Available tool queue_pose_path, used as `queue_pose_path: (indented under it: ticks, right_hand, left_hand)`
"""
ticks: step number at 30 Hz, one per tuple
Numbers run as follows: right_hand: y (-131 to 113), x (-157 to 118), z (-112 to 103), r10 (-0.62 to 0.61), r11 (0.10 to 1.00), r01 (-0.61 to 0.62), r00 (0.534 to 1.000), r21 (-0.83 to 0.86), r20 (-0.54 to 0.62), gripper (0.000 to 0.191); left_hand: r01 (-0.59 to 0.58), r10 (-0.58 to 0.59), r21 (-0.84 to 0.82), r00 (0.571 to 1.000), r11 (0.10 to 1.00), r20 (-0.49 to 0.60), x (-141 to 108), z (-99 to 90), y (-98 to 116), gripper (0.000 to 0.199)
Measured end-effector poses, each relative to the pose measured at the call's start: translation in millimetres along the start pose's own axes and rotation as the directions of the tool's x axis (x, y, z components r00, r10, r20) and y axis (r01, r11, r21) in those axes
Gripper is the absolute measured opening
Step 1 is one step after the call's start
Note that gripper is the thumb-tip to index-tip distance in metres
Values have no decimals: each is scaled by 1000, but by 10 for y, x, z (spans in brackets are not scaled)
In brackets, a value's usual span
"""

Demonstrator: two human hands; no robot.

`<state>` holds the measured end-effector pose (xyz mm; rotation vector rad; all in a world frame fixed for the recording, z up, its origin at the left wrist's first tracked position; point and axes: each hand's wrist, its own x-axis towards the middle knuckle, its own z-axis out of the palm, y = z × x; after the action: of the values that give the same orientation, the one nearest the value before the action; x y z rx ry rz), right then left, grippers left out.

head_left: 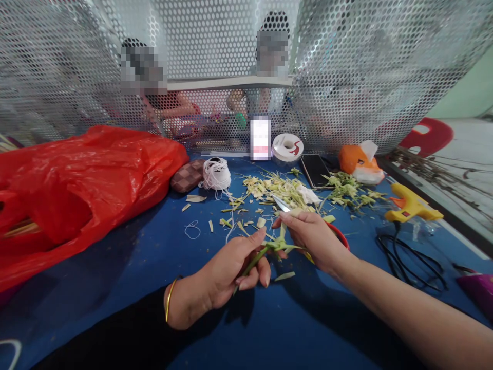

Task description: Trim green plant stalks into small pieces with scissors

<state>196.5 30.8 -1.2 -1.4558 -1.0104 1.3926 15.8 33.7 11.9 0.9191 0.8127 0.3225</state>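
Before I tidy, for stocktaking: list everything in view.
Plant piece: 1, green, centre
Scissors: 1, silver, centre
Plant scraps: many, greenish, centre
String ball: 1, white, back left
Checked pouch: 1, brown, back left
Plastic bag: 1, red, left
Lit screen: 1, white, back
Spool: 1, white, back
Phone: 1, black, back right
Fox tissue holder: 1, orange, back right
Corded glue gun: 1, yellow, right
Packet: 1, purple, right
Twigs: many, brown, right
Chair: 1, red, right
Perforated sheeting: count unclear, silver, back
People: 2, colours unclear, behind sheeting
Table: 1, blue, front
Bangle: 1, gold, left
Left hand: 1, bare, holding plant piece
Right hand: 1, bare, holding scissors
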Motion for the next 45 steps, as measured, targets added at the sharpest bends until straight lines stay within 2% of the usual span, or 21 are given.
queue_pose_path:
  ticks: [3, 7, 10, 12, 17, 20, 24, 30, 34, 41, 45]
  right_hand:
    - [10, 1, -3, -21, 1000, 21, 1000, -18, -4, 41]
    - [-19, -6, -18, -138, 988, 136, 990, -70, -21, 50]
    - [-57, -21, -23, -241, 964, 245, 970, -104, 42, 48]
    - [-62, -36, -14, -289, 948, 300, 952, -111, 104, 40]
    - [-27, -78, 26, -298, 947, 315, 938, -71, 179, 29]
    - [-43, -92, 27, -296, 953, 303, 943, -25, 150, 27]
    - [-84, -98, 9, -299, 949, 305, 950, -74, 90, 27]
    - [-79, -119, 25, -335, 936, 347, 931, -66, 144, 20]
    - [-80, -107, 34, -305, 951, 310, 941, -9, 145, 18]
    - [-45, -75, 35, -253, 964, 260, 959, -44, 128, 28]
    - [4, -91, 42, -226, 964, 236, 970, -123, 84, 31]
  left_hand:
    - [-10, 11, 39, 1000, 999, -18, -8, 20, 13, 55]
    - [-76, 91, 107, 986, 991, -139, -3, 58, 19, 52]
    - [-164, 188, 116, 953, 980, -239, 8, 60, 21, 38]
    - [-221, 252, 134, 923, 966, -293, 13, 50, 28, 36]
    - [-282, 325, 164, 863, 945, -388, 9, 34, 43, 34]
    - [-305, 335, 138, 859, 942, -387, 0, 27, 44, 35]
    - [-333, 357, 130, 859, 934, -366, -15, 20, 61, 42]
    - [-296, 330, 145, 864, 944, -381, -16, 49, 75, 29]
    - [-293, 322, 134, 867, 947, -381, -2, 46, 60, 27]
    - [-236, 277, 149, 874, 960, -399, 18, 30, 56, 26]
    - [-247, 307, 198, 871, 949, -383, 29, 27, 49, 23]
